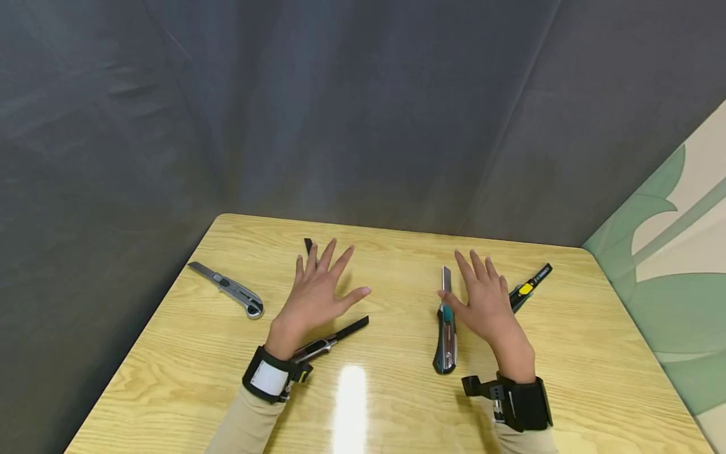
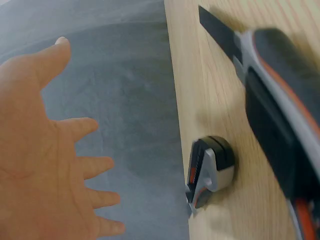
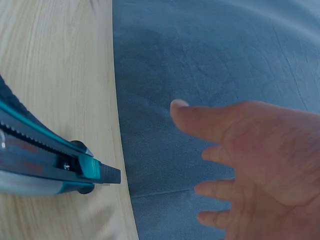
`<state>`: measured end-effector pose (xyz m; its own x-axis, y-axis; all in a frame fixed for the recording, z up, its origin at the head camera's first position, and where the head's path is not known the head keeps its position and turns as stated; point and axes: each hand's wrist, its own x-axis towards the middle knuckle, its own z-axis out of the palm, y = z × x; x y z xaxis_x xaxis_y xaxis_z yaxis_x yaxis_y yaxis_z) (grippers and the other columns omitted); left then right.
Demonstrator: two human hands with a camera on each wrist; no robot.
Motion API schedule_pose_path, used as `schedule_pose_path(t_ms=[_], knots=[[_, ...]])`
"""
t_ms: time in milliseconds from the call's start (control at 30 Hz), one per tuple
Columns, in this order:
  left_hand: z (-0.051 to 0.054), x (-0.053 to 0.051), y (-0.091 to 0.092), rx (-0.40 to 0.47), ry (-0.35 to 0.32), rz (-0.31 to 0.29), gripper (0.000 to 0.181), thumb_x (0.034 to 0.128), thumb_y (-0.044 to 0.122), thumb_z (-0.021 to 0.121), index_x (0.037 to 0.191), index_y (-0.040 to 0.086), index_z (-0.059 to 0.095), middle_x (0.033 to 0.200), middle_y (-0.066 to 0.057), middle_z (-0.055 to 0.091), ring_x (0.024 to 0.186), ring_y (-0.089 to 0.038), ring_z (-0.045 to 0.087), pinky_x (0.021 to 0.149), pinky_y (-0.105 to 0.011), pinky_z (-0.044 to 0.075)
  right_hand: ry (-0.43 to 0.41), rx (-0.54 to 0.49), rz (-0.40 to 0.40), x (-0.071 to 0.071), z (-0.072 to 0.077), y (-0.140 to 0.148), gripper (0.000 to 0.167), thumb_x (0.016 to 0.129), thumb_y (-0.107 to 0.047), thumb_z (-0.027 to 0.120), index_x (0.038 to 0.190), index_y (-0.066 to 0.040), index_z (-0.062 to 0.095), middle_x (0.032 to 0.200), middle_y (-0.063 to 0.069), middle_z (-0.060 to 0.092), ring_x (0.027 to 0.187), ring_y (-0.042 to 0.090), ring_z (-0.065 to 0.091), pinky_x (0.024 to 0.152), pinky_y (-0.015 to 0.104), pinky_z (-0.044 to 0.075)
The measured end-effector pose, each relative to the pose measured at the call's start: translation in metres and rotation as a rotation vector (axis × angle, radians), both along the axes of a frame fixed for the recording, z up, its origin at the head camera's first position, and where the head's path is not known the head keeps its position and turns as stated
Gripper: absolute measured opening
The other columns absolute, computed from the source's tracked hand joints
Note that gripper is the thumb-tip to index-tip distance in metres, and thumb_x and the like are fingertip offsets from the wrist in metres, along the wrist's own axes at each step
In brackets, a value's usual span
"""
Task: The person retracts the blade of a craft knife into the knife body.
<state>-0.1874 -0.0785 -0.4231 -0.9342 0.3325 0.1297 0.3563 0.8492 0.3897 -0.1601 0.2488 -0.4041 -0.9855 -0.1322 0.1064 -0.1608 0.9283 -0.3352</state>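
Note:
Both hands hang above the table with fingers spread, holding nothing. In the head view the left hand (image 1: 316, 296) is over a mostly covered knife with a dark blade (image 1: 308, 246); a black and silver cutter knife (image 1: 317, 348) lies beneath its wrist, large in the left wrist view (image 2: 280, 90). A grey cutter knife (image 1: 234, 291) lies at the far left. The right hand (image 1: 489, 304) has its thumb over a teal and black cutter (image 1: 445, 334), also in the right wrist view (image 3: 75, 167). Behind its fingers lies a black and yellow cutter (image 1: 527, 289), partly hidden.
The wooden table (image 1: 391, 284) has a bright glare spot near its front. A dark grey cloth (image 1: 363, 113) hangs behind and to the left of it. Leaf-patterned fabric (image 1: 680, 302) is along the right side.

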Motion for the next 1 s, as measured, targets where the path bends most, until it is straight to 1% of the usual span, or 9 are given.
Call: schedule_pose_path(t_ms=[233, 333, 400, 467, 567, 667, 733, 833, 1000], knots=[[0.003, 0.007, 0.009, -0.010, -0.008, -0.023, 0.088, 0.0900, 0.078, 0.042, 0.160, 0.033, 0.013, 0.169, -0.005, 0.006, 0.154, -0.041, -0.004, 0.122, -0.069, 0.004, 0.024, 0.012, 0.003, 0.001, 0.000, 0.003, 0.079, 0.095, -0.032, 0.066, 0.156, -0.002, 0.026, 0.156, 0.035, 0.026, 0.136, 0.062, 0.028, 0.108, 0.077, 0.028], [0.003, 0.010, 0.014, 0.005, 0.004, -0.055, 0.088, 0.0906, 0.077, 0.042, 0.160, 0.033, 0.011, 0.169, -0.004, 0.008, 0.154, -0.039, -0.002, 0.123, -0.068, 0.006, 0.019, 0.001, -0.006, 0.001, 0.000, 0.004, 0.078, 0.095, -0.030, 0.066, 0.154, 0.003, 0.027, 0.153, 0.039, 0.028, 0.133, 0.063, 0.033, 0.106, 0.075, 0.034], [0.004, 0.011, 0.019, 0.026, 0.012, -0.086, 0.088, 0.0908, 0.076, 0.043, 0.160, 0.033, 0.011, 0.169, -0.004, 0.010, 0.154, -0.040, 0.001, 0.123, -0.067, 0.008, -0.002, -0.010, -0.016, 0.001, 0.000, 0.004, 0.077, 0.095, -0.029, 0.065, 0.153, 0.005, 0.027, 0.152, 0.040, 0.028, 0.131, 0.063, 0.035, 0.104, 0.074, 0.036], [0.004, 0.014, 0.024, 0.046, 0.008, -0.119, 0.088, 0.0909, 0.076, 0.043, 0.160, 0.032, 0.012, 0.168, -0.005, 0.012, 0.154, -0.041, 0.007, 0.122, -0.066, 0.015, -0.042, -0.025, -0.020, 0.001, 0.000, 0.004, 0.077, 0.096, -0.029, 0.064, 0.153, 0.006, 0.026, 0.152, 0.039, 0.029, 0.130, 0.062, 0.036, 0.103, 0.073, 0.039], [0.004, 0.018, 0.033, 0.080, -0.032, -0.160, 0.088, 0.0906, 0.075, 0.045, 0.160, 0.030, 0.015, 0.167, -0.008, 0.018, 0.151, -0.040, 0.021, 0.118, -0.061, 0.032, -0.094, -0.031, -0.019, 0.001, 0.000, 0.003, 0.070, 0.098, -0.029, 0.062, 0.151, 0.006, 0.032, 0.149, 0.036, 0.038, 0.128, 0.057, 0.044, 0.100, 0.068, 0.045], [0.004, 0.023, 0.042, 0.097, -0.075, -0.206, 0.087, 0.0906, 0.074, 0.047, 0.160, 0.029, 0.018, 0.163, -0.009, 0.025, 0.147, -0.037, 0.032, 0.111, -0.055, 0.044, -0.139, -0.033, -0.038, 0.001, 0.000, 0.002, 0.061, 0.099, -0.032, 0.059, 0.146, 0.005, 0.043, 0.138, 0.031, 0.053, 0.118, 0.048, 0.057, 0.091, 0.060, 0.053], [0.003, 0.026, 0.049, 0.095, -0.082, -0.234, 0.086, 0.0911, 0.071, 0.049, 0.159, 0.027, 0.021, 0.161, -0.008, 0.031, 0.144, -0.035, 0.037, 0.108, -0.051, 0.048, -0.165, -0.034, -0.071, 0.002, 0.000, 0.002, 0.056, 0.100, -0.034, 0.058, 0.141, 0.004, 0.050, 0.129, 0.028, 0.062, 0.110, 0.043, 0.064, 0.083, 0.054, 0.057], [0.003, 0.029, 0.057, 0.103, -0.082, -0.267, 0.083, 0.0925, 0.065, 0.055, 0.158, 0.023, 0.026, 0.157, -0.008, 0.036, 0.141, -0.033, 0.042, 0.107, -0.048, 0.050, -0.227, -0.024, -0.118, 0.002, -0.002, 0.004, 0.054, 0.100, -0.036, 0.057, 0.136, 0.003, 0.055, 0.120, 0.024, 0.068, 0.101, 0.039, 0.068, 0.073, 0.048, 0.058], [0.000, 0.034, 0.065, 0.120, -0.093, -0.287, 0.077, 0.0946, 0.052, 0.061, 0.157, 0.017, 0.031, 0.154, -0.009, 0.041, 0.137, -0.030, 0.047, 0.109, -0.045, 0.048, -0.305, -0.019, -0.178, 0.001, -0.007, 0.005, 0.052, 0.098, -0.042, 0.057, 0.128, 0.001, 0.061, 0.113, 0.021, 0.071, 0.085, 0.029, 0.069, 0.059, 0.037, 0.054]])
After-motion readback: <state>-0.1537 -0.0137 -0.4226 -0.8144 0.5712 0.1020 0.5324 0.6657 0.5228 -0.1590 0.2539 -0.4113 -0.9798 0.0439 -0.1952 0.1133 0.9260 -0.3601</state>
